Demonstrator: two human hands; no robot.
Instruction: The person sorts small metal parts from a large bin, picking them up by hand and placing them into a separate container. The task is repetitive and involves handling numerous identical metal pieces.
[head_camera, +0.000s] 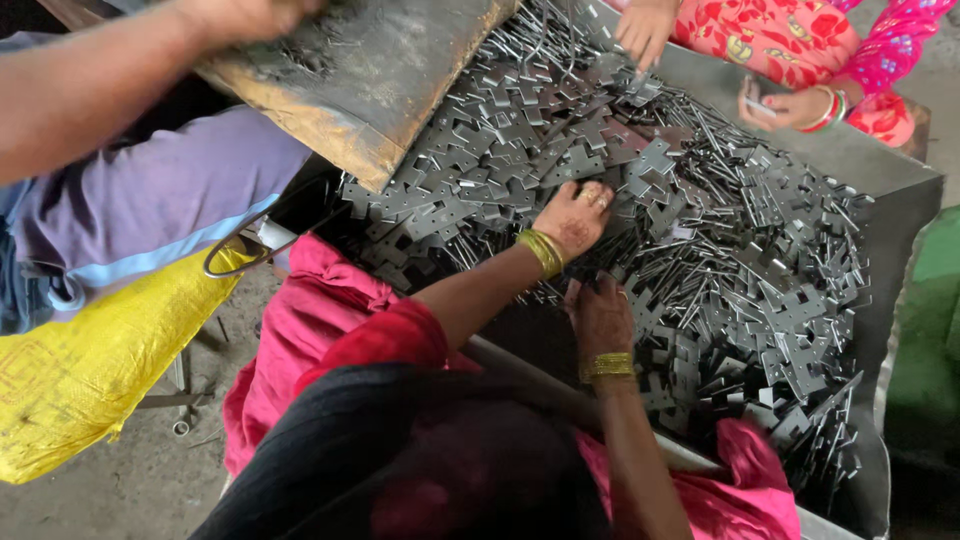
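A big heap of flat grey stamped metal pieces (700, 230) fills a grey sheet-metal tray (905, 195). My left hand (572, 218), with gold bangles and a ring, lies on the heap near its middle, and its fingers curl around some of the pieces. My right hand (600, 318), also with a gold bangle, rests back-up on the pieces close to the tray's near edge, just below the left hand. Its fingertips are tucked out of sight. My pink and black clothing covers the bottom of the view.
A person in purple trousers (150, 200) at the left holds a worn, dirty brown sack (370, 70) over the heap. Another person in a red flowered dress, top right, has one hand (645, 30) on the pieces and the other hand (790, 105) beside the tray. A yellow sack (90, 370) lies on the floor.
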